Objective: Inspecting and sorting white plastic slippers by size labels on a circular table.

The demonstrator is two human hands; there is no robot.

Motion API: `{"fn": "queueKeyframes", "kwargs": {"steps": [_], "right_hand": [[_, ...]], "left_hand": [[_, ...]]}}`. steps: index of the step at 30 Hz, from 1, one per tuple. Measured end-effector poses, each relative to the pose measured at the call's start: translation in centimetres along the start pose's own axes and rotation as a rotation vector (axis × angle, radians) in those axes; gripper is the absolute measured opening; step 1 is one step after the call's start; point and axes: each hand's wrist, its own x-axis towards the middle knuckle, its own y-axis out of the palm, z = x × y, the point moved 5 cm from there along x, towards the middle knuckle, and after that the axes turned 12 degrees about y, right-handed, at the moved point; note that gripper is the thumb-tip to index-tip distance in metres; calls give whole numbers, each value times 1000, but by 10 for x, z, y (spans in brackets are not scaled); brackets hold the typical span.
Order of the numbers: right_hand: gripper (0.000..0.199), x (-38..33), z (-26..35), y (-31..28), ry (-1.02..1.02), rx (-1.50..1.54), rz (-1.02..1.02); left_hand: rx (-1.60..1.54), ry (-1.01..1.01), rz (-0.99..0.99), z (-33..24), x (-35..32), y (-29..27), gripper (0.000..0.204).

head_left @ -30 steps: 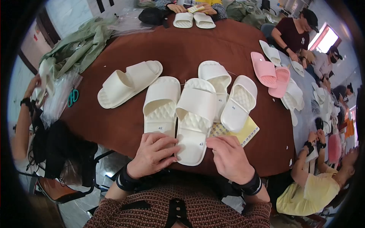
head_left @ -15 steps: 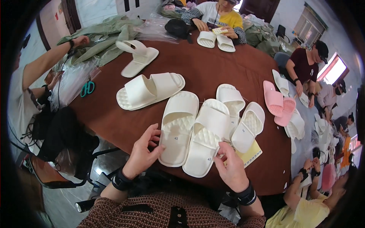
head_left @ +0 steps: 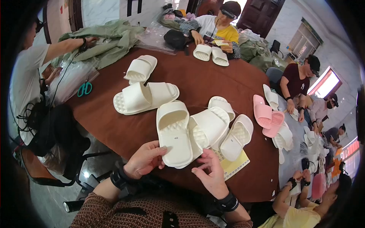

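Note:
My left hand (head_left: 146, 157) grips the heel edge of a white slide slipper (head_left: 175, 144), thumb on top, with the heel toward me. A second white slipper (head_left: 210, 125) slants beneath and to the right of it, its heel largely covered by the first. Beside that covered heel is my right hand (head_left: 210, 173), thumb apart from its curled fingers and the fingertips at the slipper's edge. Just right lie another white slipper (head_left: 236, 140) and one partly hidden behind it (head_left: 220, 104). Under them a yellow sticker sheet (head_left: 234, 167) shows.
White slippers rest in a nested pair (head_left: 146, 98) and a stack (head_left: 140, 69) at the left on the brown tablecloth (head_left: 110, 129). Teal scissors (head_left: 84, 89) lie by clear plastic bags (head_left: 72, 81). Pink slippers (head_left: 268, 116) are at the right. Co-workers sit around.
The right slipper has turned and slid partly under the left one, whose heel is now raised. My right thumb has come off the slipper. At the far left, the separate slippers now lie stacked.

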Motion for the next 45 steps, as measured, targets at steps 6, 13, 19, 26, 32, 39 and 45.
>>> {"fn": "queueKeyframes", "kwargs": {"steps": [6,13,19,26,32,39,45], "right_hand": [[65,11,-1,12,-25,446,114],[59,22,2,28,66,387,116],[53,11,0,19,31,121,22],[47,-15,15,1,83,383,66],[49,-31,41,-49,13,581,-181],[53,-20,74,-165,-314,490,-447],[65,1,71,-204,-348,480,-377]], "left_hand": [[68,-20,32,7,1,8,24],[126,36,50,11,0,8,29],[158,29,130,11,-8,22,32],[380,6,299,-18,-24,37,25],[661,255,477,-46,-15,36,20],[759,427,36,-97,-3,-23,15],[885,866,-280,-138,14,-107,16]]}}
